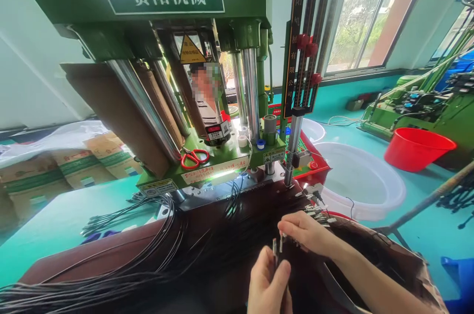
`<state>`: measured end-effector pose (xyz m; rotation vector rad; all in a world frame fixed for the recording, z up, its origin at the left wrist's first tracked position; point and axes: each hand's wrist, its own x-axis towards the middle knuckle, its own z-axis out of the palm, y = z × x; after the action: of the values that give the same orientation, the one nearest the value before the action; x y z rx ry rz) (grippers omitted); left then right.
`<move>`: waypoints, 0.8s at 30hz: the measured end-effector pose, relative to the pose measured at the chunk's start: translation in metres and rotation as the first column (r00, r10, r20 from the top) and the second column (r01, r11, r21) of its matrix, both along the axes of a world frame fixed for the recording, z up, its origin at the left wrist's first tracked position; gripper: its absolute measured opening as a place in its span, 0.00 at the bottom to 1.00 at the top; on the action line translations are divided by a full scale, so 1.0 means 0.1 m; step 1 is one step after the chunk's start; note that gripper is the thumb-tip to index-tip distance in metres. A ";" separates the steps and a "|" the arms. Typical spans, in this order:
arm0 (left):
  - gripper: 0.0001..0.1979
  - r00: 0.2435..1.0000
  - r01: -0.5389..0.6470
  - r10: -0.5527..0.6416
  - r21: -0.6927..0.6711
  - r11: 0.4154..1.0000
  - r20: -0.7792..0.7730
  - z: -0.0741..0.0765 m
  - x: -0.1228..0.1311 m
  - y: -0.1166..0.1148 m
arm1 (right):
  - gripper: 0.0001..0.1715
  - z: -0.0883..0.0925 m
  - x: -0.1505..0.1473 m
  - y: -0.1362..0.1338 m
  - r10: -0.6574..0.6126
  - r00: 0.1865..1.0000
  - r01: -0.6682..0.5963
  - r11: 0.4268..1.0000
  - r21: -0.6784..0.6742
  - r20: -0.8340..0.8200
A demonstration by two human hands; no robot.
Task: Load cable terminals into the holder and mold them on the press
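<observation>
In the head view my left hand is closed, with thumb and fingers pinching a dark cable whose small metal connector points up. Just above and to the right, my right hand is pinched on a second cable end, its slim metal connector hanging down near the first. Whether the two connectors touch I cannot tell. Behind my right hand lies a bunch of cable ends with metal plugs. Long black cables run across the dark red table to the left.
A green press machine stands over the table's far side, with red-handled scissors on its bed. A red control box sits at its right. Beyond are a white tub and a red bucket. Cartons stand at left.
</observation>
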<state>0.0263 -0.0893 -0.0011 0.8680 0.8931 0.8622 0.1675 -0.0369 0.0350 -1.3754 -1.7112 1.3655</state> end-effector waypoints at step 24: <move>0.11 0.952 0.271 -0.157 0.484 0.832 -0.262 0.77 0.70 0.78 | 0.23 0.32 0.75 -0.19 -0.312 0.928 0.190 0.868 0.459 0.204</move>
<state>0.0959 -0.0110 0.0757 1.5284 0.7317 0.8312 0.2425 -0.0558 0.0671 -1.5032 -1.7873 0.6169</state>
